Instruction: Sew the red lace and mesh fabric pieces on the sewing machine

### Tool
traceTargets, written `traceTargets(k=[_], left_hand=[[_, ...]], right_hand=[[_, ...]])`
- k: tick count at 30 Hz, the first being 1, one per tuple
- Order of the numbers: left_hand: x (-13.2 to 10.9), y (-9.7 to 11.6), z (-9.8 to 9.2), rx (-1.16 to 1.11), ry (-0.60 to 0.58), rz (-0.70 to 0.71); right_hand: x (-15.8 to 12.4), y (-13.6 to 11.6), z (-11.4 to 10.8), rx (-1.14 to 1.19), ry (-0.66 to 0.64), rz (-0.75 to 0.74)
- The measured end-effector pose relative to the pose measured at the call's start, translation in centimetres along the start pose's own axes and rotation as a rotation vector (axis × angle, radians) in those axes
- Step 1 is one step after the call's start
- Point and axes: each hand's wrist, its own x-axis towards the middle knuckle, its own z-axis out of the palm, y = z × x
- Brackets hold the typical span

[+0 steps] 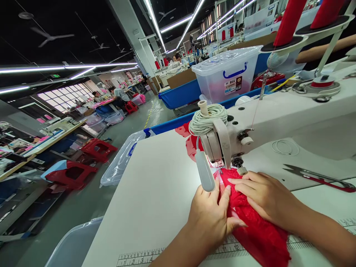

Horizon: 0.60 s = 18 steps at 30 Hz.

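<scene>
Red lace fabric (258, 233) lies under the needle area of a white sewing machine (300, 118) and trails toward the table's front edge. My left hand (210, 213) is at the fabric's left edge, holding it between thumb and fingers close to the presser foot (220, 170). Stretched over the lace from the right, my right hand (265, 194) rests flat with fingers pointing left. A grey lamp head (205, 172) hangs just above my left fingertips and hides part of the stitching spot. More red fabric pieces (191, 146) lie behind the machine head.
Thread snips (319, 176) lie right of my right hand. A printed ruler (139, 257) runs along the front of the white table (147, 185). Red thread cones (290, 24) stand above the machine. A lidded plastic box (226, 74) is behind, and red stools (72, 174) stand left.
</scene>
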Motion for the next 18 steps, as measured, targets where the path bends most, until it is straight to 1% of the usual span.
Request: traceTargets(k=[5,10,16,18], left_hand=[[0.14,-0.28,0.27,0.011,-0.003,-0.01],[0.28,-0.5,0.41,0.056,0.011,-0.007],[0.8,-0.71,0.33,0.047,0.011,-0.039],[0.95,-0.89,0.24,0.009,0.013,-0.008]], right_hand=[[0.15,0.18,0.39,-0.014,0.052,0.008],[0.45,0.31,0.66,-0.025,0.049,0.027],[0.49,0.34,0.77,-0.039,0.04,-0.008],[0.39,0.27,0.71,-0.018,0.042,-0.036]])
